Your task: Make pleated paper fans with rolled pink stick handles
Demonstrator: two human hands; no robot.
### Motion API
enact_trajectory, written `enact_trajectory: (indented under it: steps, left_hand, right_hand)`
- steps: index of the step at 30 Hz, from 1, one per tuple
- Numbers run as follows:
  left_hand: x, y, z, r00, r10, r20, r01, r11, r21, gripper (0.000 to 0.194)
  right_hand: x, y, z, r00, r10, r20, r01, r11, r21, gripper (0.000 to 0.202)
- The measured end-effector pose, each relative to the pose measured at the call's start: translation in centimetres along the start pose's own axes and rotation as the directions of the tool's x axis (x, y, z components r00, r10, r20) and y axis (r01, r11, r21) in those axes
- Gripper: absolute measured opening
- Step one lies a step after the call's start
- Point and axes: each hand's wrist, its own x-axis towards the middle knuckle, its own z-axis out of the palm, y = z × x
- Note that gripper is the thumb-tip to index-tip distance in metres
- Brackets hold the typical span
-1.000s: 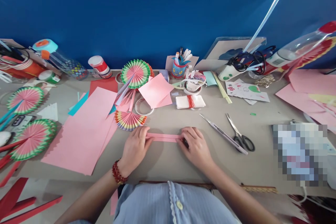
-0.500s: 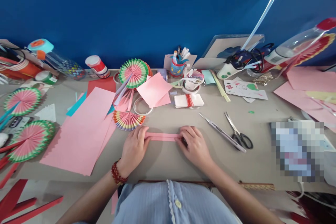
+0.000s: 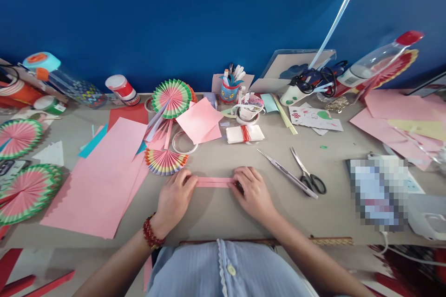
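A narrow folded pink paper strip (image 3: 214, 182) lies across the table between my hands, with a crease line along its length. My left hand (image 3: 175, 199) holds its left end, the fingers curled over it and the thumb at the near edge. At the right end, my right hand (image 3: 253, 191) grips the strip with bent fingers. A striped pleated paper fan (image 3: 166, 161) sits just behind my left hand. To the right of my right hand lie a silver craft knife or tweezer-like tool (image 3: 287, 174), not clear which, and black-handled scissors (image 3: 308, 177).
Large pink sheets (image 3: 95, 178) lie at the left beside green-edged pleated rosettes (image 3: 29, 193). Behind are a pen cup (image 3: 230, 92), a tied white bundle (image 3: 245, 134) and a tape roll (image 3: 184, 143). A clear bottle (image 3: 378, 62) and a pixelated object (image 3: 376, 195) are at the right.
The view has shifted slightly, so most table items appear further left. Both hands remain on the strip, and its visible stretch between them looks a little shorter.
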Motion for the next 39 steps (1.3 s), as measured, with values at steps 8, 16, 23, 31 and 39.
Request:
enact_trajectory:
  steps: [8, 16, 23, 31, 39]
  left_hand:
    - [0.0, 0.1, 0.0, 1.0, 0.005, 0.004, -0.005, 1.0, 0.025, 0.014]
    - [0.0, 0.2, 0.1, 0.996, 0.092, -0.004, -0.091, 0.989, 0.113, 0.035]
    - [0.0, 0.6, -0.4, 0.987, 0.159, 0.022, -0.16, 0.964, 0.211, 0.041]
    - [0.3, 1.2, -0.3, 0.849, 0.47, 0.241, -0.492, 0.87, 0.039, 0.087]
    - [0.1, 1.2, -0.2, 0.854, 0.438, 0.28, -0.462, 0.886, 0.023, 0.095]
  right_hand:
    - [-0.3, 0.5, -0.4, 0.999, -0.027, 0.019, 0.025, 0.996, 0.087, 0.012]
    - [-0.5, 1.0, -0.9, 0.988, -0.14, 0.065, 0.141, 0.99, -0.003, 0.034]
    - [-1.0, 1.1, -0.3, 0.975, -0.217, 0.047, 0.222, 0.953, -0.207, 0.03]
    - [-0.9, 0.6, -0.4, 0.963, -0.268, 0.01, 0.26, 0.924, -0.281, 0.028]
    - [-1.5, -1.6, 0.1, 0.965, -0.261, 0.025, 0.256, 0.921, -0.294, 0.028]
